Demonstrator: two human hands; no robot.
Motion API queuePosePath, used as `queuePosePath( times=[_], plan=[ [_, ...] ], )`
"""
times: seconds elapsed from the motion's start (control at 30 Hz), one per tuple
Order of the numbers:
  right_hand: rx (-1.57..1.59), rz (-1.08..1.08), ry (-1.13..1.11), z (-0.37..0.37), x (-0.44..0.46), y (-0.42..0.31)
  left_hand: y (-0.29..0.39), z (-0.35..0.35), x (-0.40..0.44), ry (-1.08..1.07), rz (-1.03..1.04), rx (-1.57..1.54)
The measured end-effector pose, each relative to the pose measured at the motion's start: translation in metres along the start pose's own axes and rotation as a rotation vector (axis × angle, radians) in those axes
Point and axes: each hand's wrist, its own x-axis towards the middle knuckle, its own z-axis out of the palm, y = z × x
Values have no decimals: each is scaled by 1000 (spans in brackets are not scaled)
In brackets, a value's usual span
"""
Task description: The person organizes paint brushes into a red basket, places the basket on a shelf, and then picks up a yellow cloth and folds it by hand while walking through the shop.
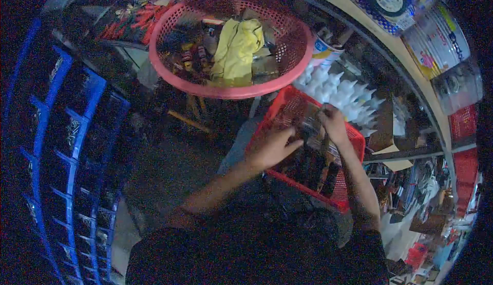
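A red plastic basket (pixel 353 137) sits in front of me, holding dark items that are too dim to name. Over its left part reaches my left hand (pixel 272 148), thumb and fingers apart, with nothing visible between them. My right hand (pixel 334 125) is above the basket's right side, its fingers curled near dark, partly shiny material; what they hold, if anything, is hidden. Beyond the basket stands a round pink perforated basket (pixel 231 91), with a yellow cloth or glove (pixel 239 46) on top of assorted small things.
Blue parts bins (pixel 77 131) rise along the left. Right of the pink basket lie white pointed pieces (pixel 339 90) and a white can (pixel 326 54). Red-handled tools (pixel 146 17) are at the back left. Clear containers (pixel 436 41) line a shelf at upper right.
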Motion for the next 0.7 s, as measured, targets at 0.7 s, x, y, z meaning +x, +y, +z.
queuePosePath(
  times=[0.7],
  plan=[
    [-836, -326, -929, 109, 217, 19, -127, -128, 93, -109, -218, 813]
  ],
)
